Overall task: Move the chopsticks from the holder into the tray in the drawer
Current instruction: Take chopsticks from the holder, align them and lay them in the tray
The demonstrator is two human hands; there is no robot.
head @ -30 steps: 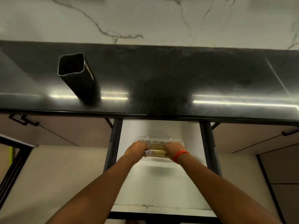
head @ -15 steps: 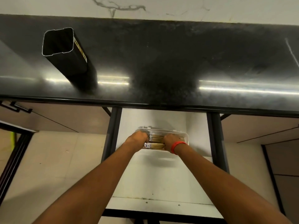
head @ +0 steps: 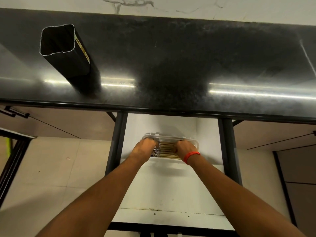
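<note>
Black speckled countertop (head: 171, 48) runs the width of the room under a pale marble-veined wall (head: 205, 6), with two streaks of light glaring off it. At its left end stands the holder (head: 68, 53), a tall dark square-sided tube with a gold strip down one face. It is upright, and from where the camera looks its open mouth shows only shadowed inner walls.

Below the counter's edge the drawer (head: 167, 185) is pulled out, white inside with dark side rails. Toward its back sits a clear plastic tray (head: 196, 142) set crosswise. The chopsticks (head: 166, 148) lie in it side by side, pale wood, running left to right, their patterned ends toward the left.

Both of the person's arms reach down into the drawer. The left hand (head: 145, 147) is over the left end of the bundle and the right hand (head: 185, 147), with a red band (head: 191, 155) at the wrist, is over the right end. On each, the fingers are curled down together round the chopsticks, knuckles up, with the fingertips hidden underneath. Beige floor tiles (head: 59, 168) show either side of the drawer.
</note>
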